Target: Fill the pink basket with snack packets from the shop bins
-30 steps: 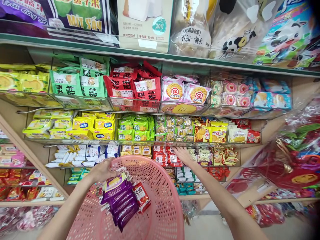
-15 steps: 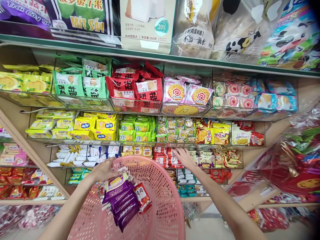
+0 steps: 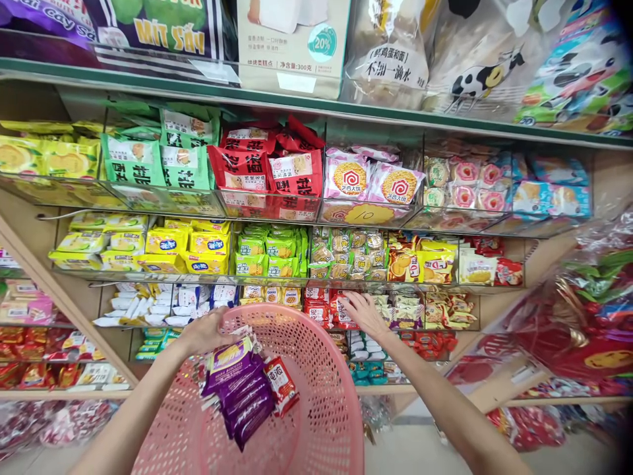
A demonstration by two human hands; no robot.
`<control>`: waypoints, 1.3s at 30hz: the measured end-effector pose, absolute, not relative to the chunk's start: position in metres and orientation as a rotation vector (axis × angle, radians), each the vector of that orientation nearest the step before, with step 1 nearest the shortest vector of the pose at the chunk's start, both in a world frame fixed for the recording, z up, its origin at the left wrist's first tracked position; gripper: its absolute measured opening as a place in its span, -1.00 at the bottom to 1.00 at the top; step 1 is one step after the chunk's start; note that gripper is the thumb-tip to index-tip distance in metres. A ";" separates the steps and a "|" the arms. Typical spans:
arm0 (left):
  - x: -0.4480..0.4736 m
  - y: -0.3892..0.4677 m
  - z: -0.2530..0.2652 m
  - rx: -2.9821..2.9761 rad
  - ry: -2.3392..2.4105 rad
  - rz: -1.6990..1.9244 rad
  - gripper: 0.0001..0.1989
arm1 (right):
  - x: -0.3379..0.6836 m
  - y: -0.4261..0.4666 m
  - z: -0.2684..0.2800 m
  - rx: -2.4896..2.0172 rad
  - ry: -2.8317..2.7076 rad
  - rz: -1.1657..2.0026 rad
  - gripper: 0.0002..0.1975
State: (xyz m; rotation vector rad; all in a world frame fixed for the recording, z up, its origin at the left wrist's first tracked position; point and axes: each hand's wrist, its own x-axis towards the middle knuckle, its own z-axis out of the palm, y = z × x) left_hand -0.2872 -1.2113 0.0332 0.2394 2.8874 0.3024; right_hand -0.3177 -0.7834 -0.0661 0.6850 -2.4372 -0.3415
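Single head view: we look forward and down from behind our left hand and right hand, close, shelves beyond both.

The left hand grips the rim of a round, pink, perforated plastic basket. Just below and right of that grip, inside, lie shiny purple biscuit packets and 1 small red-and-white packet. Farther right, the right hand reaches over red plastic packets; whether it holds any is unclear. Well above the grip, a yellow paper label reads 10.
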 end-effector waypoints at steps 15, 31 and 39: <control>-0.293 -1.207 0.028 0.310 2.902 0.309 -0.09 | -0.206 -0.847 0.013 0.750 -2.136 0.271 -0.46; -0.288 -1.206 0.027 0.315 2.903 0.313 -0.02 | -0.190 -0.957 -0.053 -0.003 -2.750 1.537 -0.51; -0.288 -1.205 0.026 0.294 2.904 0.298 0.02 | -0.193 -0.967 -0.056 -0.030 -2.924 1.303 -0.54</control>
